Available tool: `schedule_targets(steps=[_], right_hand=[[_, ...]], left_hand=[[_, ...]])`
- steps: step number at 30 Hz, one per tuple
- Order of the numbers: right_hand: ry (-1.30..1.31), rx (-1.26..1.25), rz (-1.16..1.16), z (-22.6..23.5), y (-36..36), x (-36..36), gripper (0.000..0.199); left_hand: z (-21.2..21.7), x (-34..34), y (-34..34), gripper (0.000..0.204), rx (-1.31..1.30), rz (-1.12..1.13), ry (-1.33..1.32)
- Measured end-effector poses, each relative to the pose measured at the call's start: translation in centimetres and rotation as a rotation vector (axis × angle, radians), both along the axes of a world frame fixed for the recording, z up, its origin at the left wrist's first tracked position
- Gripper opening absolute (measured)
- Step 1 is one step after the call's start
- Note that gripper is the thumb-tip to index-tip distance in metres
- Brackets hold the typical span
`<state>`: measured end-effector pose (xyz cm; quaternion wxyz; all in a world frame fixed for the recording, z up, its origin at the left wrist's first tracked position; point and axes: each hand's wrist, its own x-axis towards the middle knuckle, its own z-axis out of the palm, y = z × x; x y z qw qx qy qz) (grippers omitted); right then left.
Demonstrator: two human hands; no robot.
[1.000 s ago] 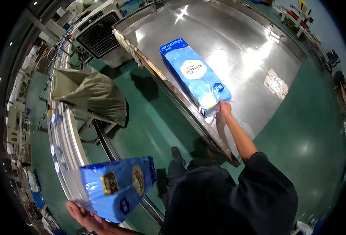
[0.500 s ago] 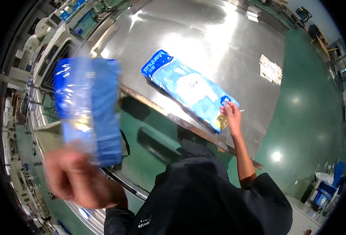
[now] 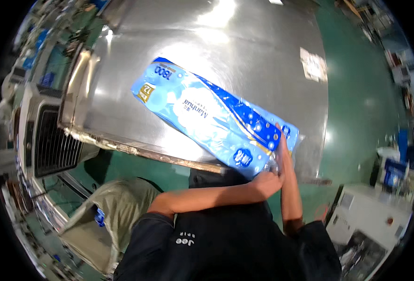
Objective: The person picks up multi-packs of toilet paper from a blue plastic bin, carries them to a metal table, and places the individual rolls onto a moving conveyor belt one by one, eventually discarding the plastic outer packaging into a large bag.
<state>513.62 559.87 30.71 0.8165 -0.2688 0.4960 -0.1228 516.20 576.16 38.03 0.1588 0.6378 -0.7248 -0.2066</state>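
Note:
A long light-and-dark-blue tissue pack (image 3: 202, 110) in shiny plastic wrap lies slantwise near the front edge of the metal table (image 3: 118, 107). At its near right end, my left hand (image 3: 266, 183) is closed on the clear gathered film of the wrap. My right hand (image 3: 284, 159) rests with stretched fingers along that same end, its palm side mostly hidden. Just beyond my right fingertips, a blue corner (image 3: 289, 133) shows, apparently of a second pack largely covered by the first.
A pale fabric sack or bin (image 3: 118, 206) stands left of me, below a grey machine with a dark grille (image 3: 59, 136). A torn white paper label (image 3: 313, 64) sticks to the table's right side. A white cabinet (image 3: 373, 210) stands at lower right on the green floor.
My left hand has brought the raised pack from the left onto the table, over or against the other pack. My right hand now lies along its end. The view has shifted.

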Motion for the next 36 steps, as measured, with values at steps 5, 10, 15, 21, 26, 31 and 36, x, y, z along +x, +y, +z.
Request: schedule_targets(steps=[5, 10, 15, 21, 26, 31, 36], right_hand=[[0.117, -0.027, -0.09, -0.4, -0.9, -1.0, 0.061], [0.094, -0.12, -0.18, -0.4, 2.4, -3.4, 0.061], [0.059, -0.032, -0.154, 0.8, 3.9, -1.8, 0.064], [0.122, 0.039, -0.374, -1.1, 4.2, -0.7, 0.062], [-0.044, -0.12, -0.426, 2.2, -1.3, -1.3, 0.06], [-0.334, -0.329, -0.293, 11.8, -9.1, -2.2, 0.062], [-0.426, -0.718, -0.242, 18.4, -8.2, -5.2, 0.041]], left_hand=[[12.3, 16.4, 3.3, 0.014, -0.286, -0.065, 0.121], [1.0, 45.1, 5.9, 0.043, -0.477, 0.924, -0.152], [-10.4, 63.2, 11.4, 0.073, 0.368, 1.158, 0.813], [-10.4, 58.1, 7.2, 0.084, 0.573, 0.863, 1.315], [-4.3, 53.7, 8.2, 0.084, 0.325, 0.972, 1.348], [0.1, 51.6, 7.0, 0.074, -0.137, 0.918, 1.658], [3.7, 46.6, 6.4, 0.066, -0.202, 0.657, 1.868]])
